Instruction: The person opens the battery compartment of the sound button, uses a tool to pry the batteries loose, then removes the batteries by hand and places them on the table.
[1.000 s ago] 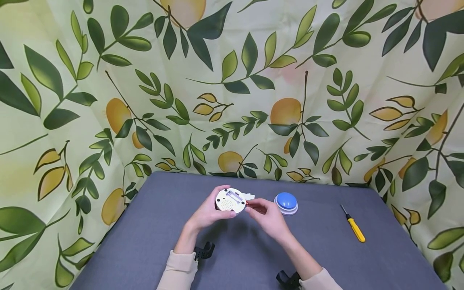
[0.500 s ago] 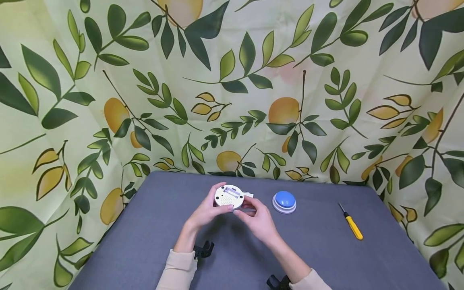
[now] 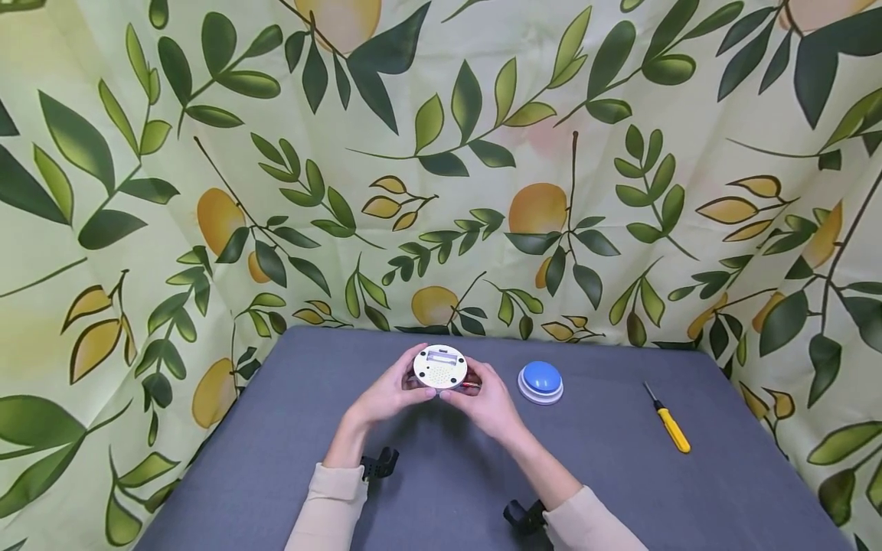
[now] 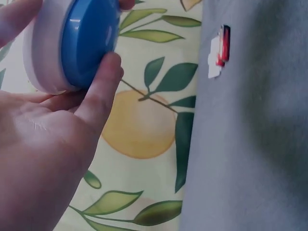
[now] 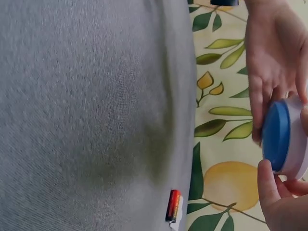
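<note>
Both hands hold a round white push-button device (image 3: 439, 375) above the table, its underside with an uncovered battery slot and speaker holes turned toward me. Its blue domed button (image 4: 89, 41) faces away from me. My left hand (image 3: 393, 390) grips the left rim, thumb at the lower edge. On the opposite rim my right hand (image 3: 488, 398) holds with thumb and fingers. A red and black battery (image 5: 173, 206) lies on the table beyond the right hand, beside a small white piece (image 4: 213, 58); the right hand partly hides them in the head view.
A second white device with a blue button (image 3: 540, 380) stands upright to the right of the hands. Farther right lies a screwdriver (image 3: 671, 428) with a yellow handle. The grey table (image 3: 276, 436) ends at a leaf-patterned cloth (image 3: 482, 191) behind.
My right hand has left the red battery's spot and moved left onto the device's rim. The device has turned, its underside now more level, and risen slightly. My left hand keeps its grip.
</note>
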The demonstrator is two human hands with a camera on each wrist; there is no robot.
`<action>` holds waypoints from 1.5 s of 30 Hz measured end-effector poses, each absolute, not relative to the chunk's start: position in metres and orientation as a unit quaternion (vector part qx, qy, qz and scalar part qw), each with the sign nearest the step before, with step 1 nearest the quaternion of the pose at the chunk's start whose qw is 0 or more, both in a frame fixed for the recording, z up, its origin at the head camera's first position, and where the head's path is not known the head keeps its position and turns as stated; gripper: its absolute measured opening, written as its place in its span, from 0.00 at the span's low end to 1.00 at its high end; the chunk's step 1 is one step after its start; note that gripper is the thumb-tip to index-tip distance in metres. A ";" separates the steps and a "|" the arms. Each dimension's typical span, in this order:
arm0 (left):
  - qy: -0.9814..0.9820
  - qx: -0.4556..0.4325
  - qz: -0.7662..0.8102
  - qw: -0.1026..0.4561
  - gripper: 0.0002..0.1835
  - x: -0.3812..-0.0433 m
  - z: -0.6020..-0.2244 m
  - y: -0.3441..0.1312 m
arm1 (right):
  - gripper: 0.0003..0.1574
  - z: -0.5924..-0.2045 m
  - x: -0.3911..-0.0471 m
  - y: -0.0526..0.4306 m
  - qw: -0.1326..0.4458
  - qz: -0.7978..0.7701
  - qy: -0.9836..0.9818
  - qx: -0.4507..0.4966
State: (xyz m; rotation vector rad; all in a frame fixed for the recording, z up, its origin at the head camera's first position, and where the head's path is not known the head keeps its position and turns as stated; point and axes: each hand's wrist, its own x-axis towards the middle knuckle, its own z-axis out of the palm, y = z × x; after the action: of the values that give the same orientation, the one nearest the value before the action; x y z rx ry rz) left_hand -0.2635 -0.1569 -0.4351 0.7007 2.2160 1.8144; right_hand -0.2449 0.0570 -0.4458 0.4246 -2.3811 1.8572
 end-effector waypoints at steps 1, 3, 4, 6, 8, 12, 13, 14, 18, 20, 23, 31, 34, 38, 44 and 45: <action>0.754 0.230 0.608 0.093 0.46 -0.265 -0.434 -0.157 | 0.46 -0.446 -0.247 0.057 0.044 0.606 -0.782 0.140; 0.766 0.212 0.601 0.085 0.46 -0.266 -0.433 -0.158 | 0.46 -0.447 -0.251 0.057 0.042 0.600 -0.787 0.139; 0.773 0.203 0.596 0.078 0.46 -0.267 -0.433 -0.159 | 0.47 -0.448 -0.253 0.056 0.040 0.601 -0.786 0.141; 0.787 0.184 0.586 0.064 0.46 -0.269 -0.435 -0.160 | 0.46 -0.448 -0.257 0.056 0.040 0.599 -0.787 0.143; 0.801 0.171 0.572 0.046 0.46 -0.270 -0.437 -0.160 | 0.45 -0.449 -0.260 0.055 0.039 0.599 -0.786 0.148; 0.829 0.152 0.538 0.016 0.44 -0.274 -0.443 -0.160 | 0.44 -0.451 -0.268 0.052 0.031 0.589 -0.791 0.161; 0.835 0.149 0.529 0.011 0.44 -0.275 -0.444 -0.160 | 0.43 -0.453 -0.270 0.052 0.028 0.584 -0.794 0.164; 0.841 0.146 0.522 0.007 0.44 -0.275 -0.445 -0.161 | 0.43 -0.454 -0.272 0.051 0.024 0.578 -0.798 0.166; 0.854 0.135 0.502 -0.001 0.43 -0.277 -0.449 -0.162 | 0.44 -0.462 -0.280 0.047 0.008 0.566 -0.806 0.173; 0.860 0.129 0.494 -0.005 0.43 -0.277 -0.451 -0.165 | 0.44 -0.466 -0.282 0.044 0.000 0.565 -0.806 0.177; 0.868 0.119 0.482 -0.006 0.44 -0.278 -0.455 -0.169 | 0.44 -0.470 -0.285 0.038 -0.007 0.561 -0.807 0.183; 0.891 0.109 0.441 0.001 0.44 -0.284 -0.466 -0.186 | 0.44 -0.481 -0.289 0.017 -0.014 0.533 -0.828 0.175; 0.895 0.111 0.432 0.001 0.44 -0.287 -0.470 -0.190 | 0.42 -0.486 -0.293 0.012 -0.009 0.520 -0.838 0.166; 0.906 0.105 0.410 -0.007 0.45 -0.290 -0.473 -0.192 | 0.39 -0.490 -0.294 0.006 -0.005 0.515 -0.841 0.165; 0.915 0.101 0.391 -0.005 0.44 -0.294 -0.477 -0.191 | 0.38 -0.493 -0.295 0.005 -0.007 0.521 -0.838 0.162; 0.915 0.100 0.390 -0.004 0.44 -0.294 -0.477 -0.191 | 0.37 -0.494 -0.295 0.005 -0.008 0.522 -0.837 0.160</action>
State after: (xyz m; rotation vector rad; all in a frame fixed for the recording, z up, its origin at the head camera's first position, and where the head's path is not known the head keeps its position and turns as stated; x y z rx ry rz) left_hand -0.2943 -0.1906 -0.4771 0.3160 2.8825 1.2289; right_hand -0.2948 0.0054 -0.4939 0.5061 -2.6452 1.6499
